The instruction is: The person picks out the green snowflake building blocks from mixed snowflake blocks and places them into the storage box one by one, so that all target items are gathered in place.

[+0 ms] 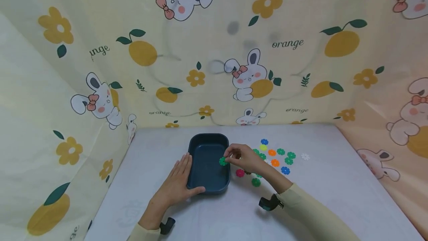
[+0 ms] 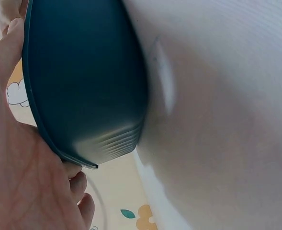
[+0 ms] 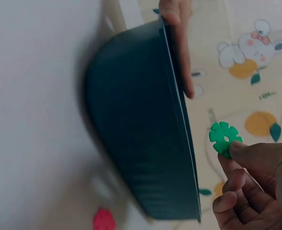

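Note:
A dark blue-green rectangular tub stands on the white table. My left hand rests along its left rim with straight fingers, the thumb lying across the near left corner. Between thumb and forefinger my right hand pinches a green snowflake disc, a flat notched piece with a hole in its middle. In the head view this disc overlaps the inside of the tub near its right rim. The inner floor of the tub shows no pieces.
Several loose discs in green, orange, blue, white and yellow are scattered right of the tub, such as an orange disc and a blue disc. A pink-red disc lies nearest the tub. Patterned cloth hangs behind the table.

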The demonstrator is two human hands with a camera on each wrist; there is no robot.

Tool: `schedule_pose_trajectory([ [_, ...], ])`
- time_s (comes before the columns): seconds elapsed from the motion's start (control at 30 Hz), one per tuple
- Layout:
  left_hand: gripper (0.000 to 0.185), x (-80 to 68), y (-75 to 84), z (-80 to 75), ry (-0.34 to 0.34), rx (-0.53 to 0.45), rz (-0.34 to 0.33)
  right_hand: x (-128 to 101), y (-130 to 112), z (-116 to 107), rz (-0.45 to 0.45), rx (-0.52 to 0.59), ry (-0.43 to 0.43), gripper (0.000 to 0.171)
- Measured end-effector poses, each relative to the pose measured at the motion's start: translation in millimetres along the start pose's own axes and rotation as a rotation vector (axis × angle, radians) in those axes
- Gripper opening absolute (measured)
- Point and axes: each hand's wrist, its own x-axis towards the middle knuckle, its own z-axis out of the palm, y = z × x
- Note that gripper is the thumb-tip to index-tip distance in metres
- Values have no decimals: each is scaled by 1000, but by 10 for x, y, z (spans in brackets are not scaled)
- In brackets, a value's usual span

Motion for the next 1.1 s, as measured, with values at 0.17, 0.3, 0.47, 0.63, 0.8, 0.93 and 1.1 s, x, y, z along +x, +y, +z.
schedule_pose_trajectory([
  [0.17, 129, 3, -5, -25, -27, 5, -2, 199, -13, 171, -17, 31, -57, 7],
  [0.3, 129, 2, -5, -42, -30, -1, 5, 316, -41, 297, -28, 36, -101, 6],
  [0.47, 127, 6, -3, -42, -30, -14, 10, 404, -88, 432, -19, 14, -132, 6],
  [0.63, 126, 17, -1, -36, -41, -4, -10, 460, -129, 540, -15, -36, -158, 7],
  [0.8, 126, 11, 2, -38, -38, -3, -13, 522, -151, 612, 5, -59, -214, 7],
  [0.93, 125, 11, 3, -37, -34, -8, -9, 594, -132, 645, 41, -67, -257, 8],
  [1.1, 125, 15, -1, -26, -31, -7, -8, 675, -113, 672, 76, -54, -305, 7],
])
